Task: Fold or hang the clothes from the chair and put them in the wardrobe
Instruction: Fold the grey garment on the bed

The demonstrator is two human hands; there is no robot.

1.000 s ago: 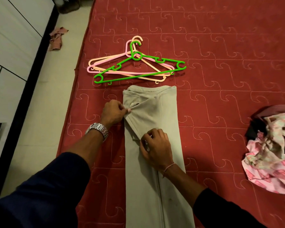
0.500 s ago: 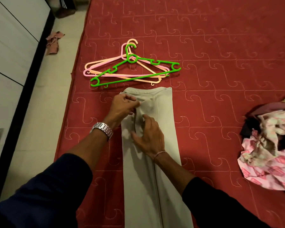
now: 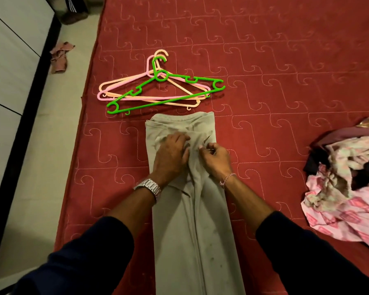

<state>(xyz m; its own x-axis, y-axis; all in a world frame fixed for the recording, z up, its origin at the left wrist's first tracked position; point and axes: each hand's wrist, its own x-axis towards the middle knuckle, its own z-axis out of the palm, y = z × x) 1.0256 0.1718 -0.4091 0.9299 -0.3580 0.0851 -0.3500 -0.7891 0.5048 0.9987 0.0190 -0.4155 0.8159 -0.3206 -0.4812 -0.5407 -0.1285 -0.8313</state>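
We see the long beige cloth trousers (image 3: 192,220) lying lengthwise on the red quilted bed (image 3: 285,92), just below a pile of green, pink and peach plastic hangers (image 3: 164,88). Our left hand (image 3: 170,154) presses flat on the trousers near the waistband with fingers fairly straight, while our right hand (image 3: 216,159) pinches a fold of the same fabric. A crumpled heap of pink patterned clothes (image 3: 345,199) lies well apart at the right.
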